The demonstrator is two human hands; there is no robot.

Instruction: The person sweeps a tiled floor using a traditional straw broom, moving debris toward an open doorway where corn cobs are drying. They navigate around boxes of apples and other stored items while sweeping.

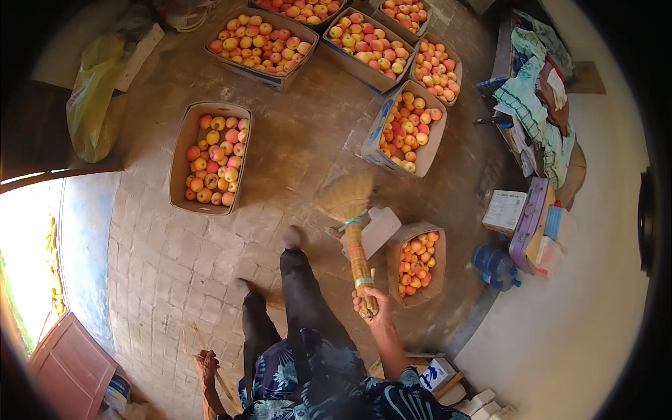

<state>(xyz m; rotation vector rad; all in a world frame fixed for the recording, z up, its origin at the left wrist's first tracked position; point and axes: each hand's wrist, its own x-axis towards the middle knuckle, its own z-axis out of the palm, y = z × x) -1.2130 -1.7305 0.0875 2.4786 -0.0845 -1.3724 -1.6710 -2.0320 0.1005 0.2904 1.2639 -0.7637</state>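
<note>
A straw hand broom (358, 257) is gripped by the handle in my right hand (379, 307). Its fanned head, blurred and bound with green ties, points away from me above the brick floor (173, 241). A pale flat piece (382, 231), perhaps card or foam, shows partly behind the broom. Just right of the broom stands a small cardboard box of apples (442, 268). Down at the lower left, my left hand (206, 362) is closed around thin pale stalks (227, 386); the fingers partly hide them.
An open carton of apples (178, 157) stands ahead on the left. Several more apple cartons (367, 79) line the far side. Along the right wall are a blue water bottle (492, 266), a purple case (527, 226) and heaped cloths (530, 100). A reddish door panel (73, 367) is at lower left.
</note>
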